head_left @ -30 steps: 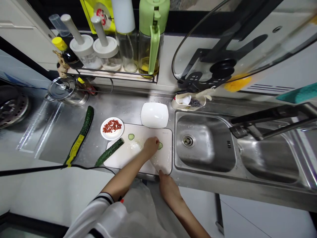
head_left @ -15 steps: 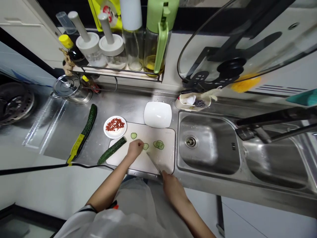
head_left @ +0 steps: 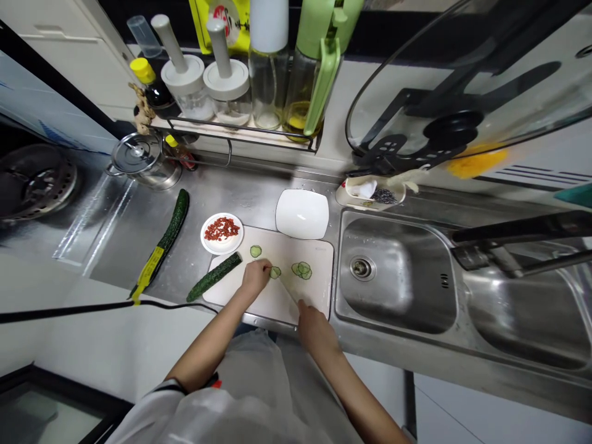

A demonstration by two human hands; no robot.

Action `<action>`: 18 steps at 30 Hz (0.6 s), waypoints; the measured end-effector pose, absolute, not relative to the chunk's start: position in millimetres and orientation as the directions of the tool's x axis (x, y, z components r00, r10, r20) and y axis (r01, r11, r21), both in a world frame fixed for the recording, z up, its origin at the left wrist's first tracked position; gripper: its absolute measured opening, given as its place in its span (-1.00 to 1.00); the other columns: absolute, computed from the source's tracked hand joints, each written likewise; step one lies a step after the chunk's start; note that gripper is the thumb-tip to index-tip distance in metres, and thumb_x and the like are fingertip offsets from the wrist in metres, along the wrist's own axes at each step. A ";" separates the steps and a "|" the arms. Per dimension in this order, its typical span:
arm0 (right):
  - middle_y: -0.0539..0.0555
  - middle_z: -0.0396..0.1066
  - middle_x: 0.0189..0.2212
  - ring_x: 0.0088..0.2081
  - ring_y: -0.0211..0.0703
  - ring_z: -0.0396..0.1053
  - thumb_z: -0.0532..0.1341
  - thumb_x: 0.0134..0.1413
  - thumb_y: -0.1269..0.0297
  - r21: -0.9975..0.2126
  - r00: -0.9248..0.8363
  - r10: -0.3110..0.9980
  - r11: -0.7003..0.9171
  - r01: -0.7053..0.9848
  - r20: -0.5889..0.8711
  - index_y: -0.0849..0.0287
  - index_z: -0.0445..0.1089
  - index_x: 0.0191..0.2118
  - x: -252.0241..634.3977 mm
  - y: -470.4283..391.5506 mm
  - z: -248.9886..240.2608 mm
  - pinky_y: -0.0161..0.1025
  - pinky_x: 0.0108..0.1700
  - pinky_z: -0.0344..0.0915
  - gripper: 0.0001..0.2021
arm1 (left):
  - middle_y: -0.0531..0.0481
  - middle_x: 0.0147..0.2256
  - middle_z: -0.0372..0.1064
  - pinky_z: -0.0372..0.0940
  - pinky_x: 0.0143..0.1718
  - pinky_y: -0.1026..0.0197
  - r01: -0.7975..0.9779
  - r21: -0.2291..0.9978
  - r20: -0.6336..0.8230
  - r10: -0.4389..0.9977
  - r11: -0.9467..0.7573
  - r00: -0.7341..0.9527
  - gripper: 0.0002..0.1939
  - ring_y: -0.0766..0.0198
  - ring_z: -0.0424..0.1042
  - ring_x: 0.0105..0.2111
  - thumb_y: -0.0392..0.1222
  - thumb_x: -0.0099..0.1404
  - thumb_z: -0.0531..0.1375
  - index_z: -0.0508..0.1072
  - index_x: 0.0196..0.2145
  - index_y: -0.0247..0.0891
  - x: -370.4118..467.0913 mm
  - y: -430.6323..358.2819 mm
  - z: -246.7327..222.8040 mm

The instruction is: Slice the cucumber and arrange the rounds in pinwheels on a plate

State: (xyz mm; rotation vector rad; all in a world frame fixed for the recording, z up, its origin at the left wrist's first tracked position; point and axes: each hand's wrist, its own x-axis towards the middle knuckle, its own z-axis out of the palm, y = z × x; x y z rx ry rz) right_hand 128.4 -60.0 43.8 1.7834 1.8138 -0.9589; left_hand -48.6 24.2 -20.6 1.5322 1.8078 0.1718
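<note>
My left hand pinches a cucumber slice flat on the board. My right hand grips the knife, its blade beside that slice.

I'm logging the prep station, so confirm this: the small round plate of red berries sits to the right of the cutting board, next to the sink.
Not quite. In the head view, the small round plate of red berries sits at the cutting board's back left corner, not its right; the sink lies on the board's right side.
</note>
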 end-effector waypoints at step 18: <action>0.26 0.45 -0.27 -0.19 -0.02 0.46 -0.13 0.12 0.62 -0.161 -0.137 0.704 0.032 0.986 -0.697 0.26 0.29 -0.03 124.0 -49.2 47.8 -0.27 -0.31 0.28 -0.60 | 0.02 -0.35 0.52 0.21 -0.25 0.33 0.764 0.563 -0.457 0.889 0.315 -0.030 -0.78 0.31 0.43 -0.32 -0.30 0.18 0.10 0.56 -0.35 -0.20 -50.1 25.4 -29.4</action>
